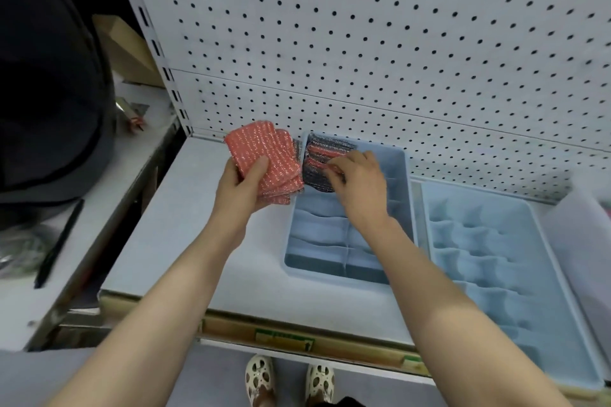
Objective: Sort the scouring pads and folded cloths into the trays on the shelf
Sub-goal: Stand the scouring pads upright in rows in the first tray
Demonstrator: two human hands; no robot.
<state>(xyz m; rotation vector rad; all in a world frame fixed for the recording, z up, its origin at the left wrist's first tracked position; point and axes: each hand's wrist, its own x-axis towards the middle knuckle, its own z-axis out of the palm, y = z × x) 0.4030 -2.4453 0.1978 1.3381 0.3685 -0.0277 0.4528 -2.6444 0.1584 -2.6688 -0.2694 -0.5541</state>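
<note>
My left hand (243, 183) grips a stack of glittery red scouring pads (264, 155) just left of a blue divided tray (401, 175) on the shelf. My right hand (358, 182) reaches into the tray's far left compartment, its fingertips on the red and dark grey scouring pads (317, 158) packed upright there. The fingers hide part of those pads, and whether they pinch one cannot be told. The tray's nearer compartments hold no pads. A second blue divided tray (542, 268) lies to the right. No folded cloths are in view.
A white pegboard (363, 43) backs the white shelf (185, 225). A side table (109, 195) on the left carries a black pen (59, 241), a dark bulky object and small clutter. A translucent bin edge (585, 241) stands at far right. My shoes show below the shelf edge.
</note>
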